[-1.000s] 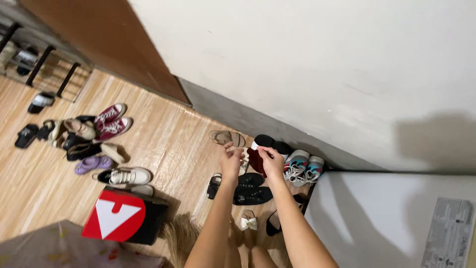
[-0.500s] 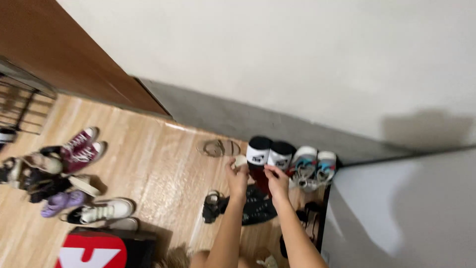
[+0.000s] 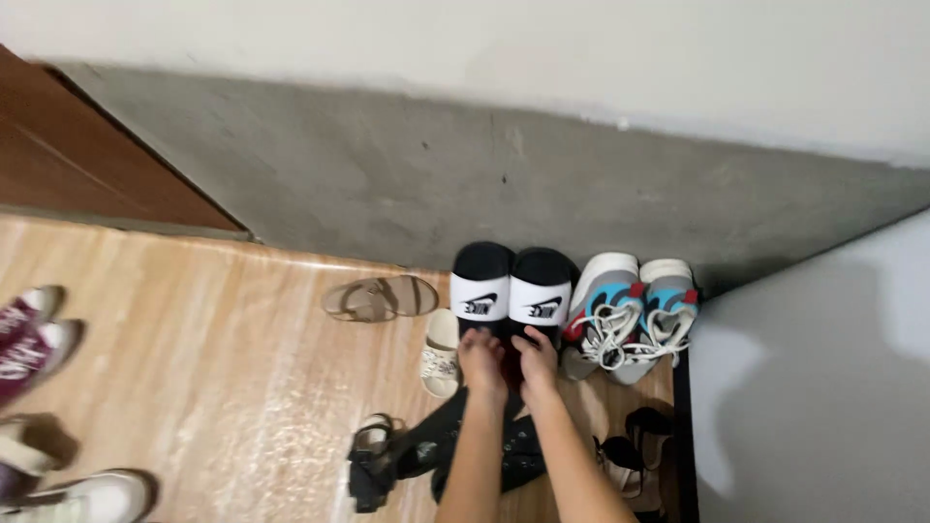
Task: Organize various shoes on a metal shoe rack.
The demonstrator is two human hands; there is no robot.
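Both hands are down at the heels of a pair of slides. The left hand (image 3: 481,356) rests curled on the heel of the left slide (image 3: 481,288), and the right hand (image 3: 535,356) sits the same way on the right slide (image 3: 540,291). The fingers look bent and close together on the dark red footbeds, but the blur hides whether they pinch the rims or only press on them. The slides are black with white straps and lie side by side, touching, toes against the grey wall base (image 3: 387,184) ahead of the hands.

Judging by this, the step in hand is setting the pair in line against the wall. The next move would call for letting go without knocking the heels apart, then drawing the hands back over the footwear lying under the forearms.

Just right of the right hand, a pair of grey trainers (image 3: 628,312) with blue and red patches and white laces stands beside the slides, also toes to the wall. Just left of the left hand lies a cream sandal (image 3: 441,354), and beyond it a tan sandal (image 3: 380,297) lies sideways. Under the forearms are black sandals (image 3: 426,453) on the wooden floor (image 3: 213,368). Far left, maroon sneakers (image 3: 29,334) show at the frame edge.
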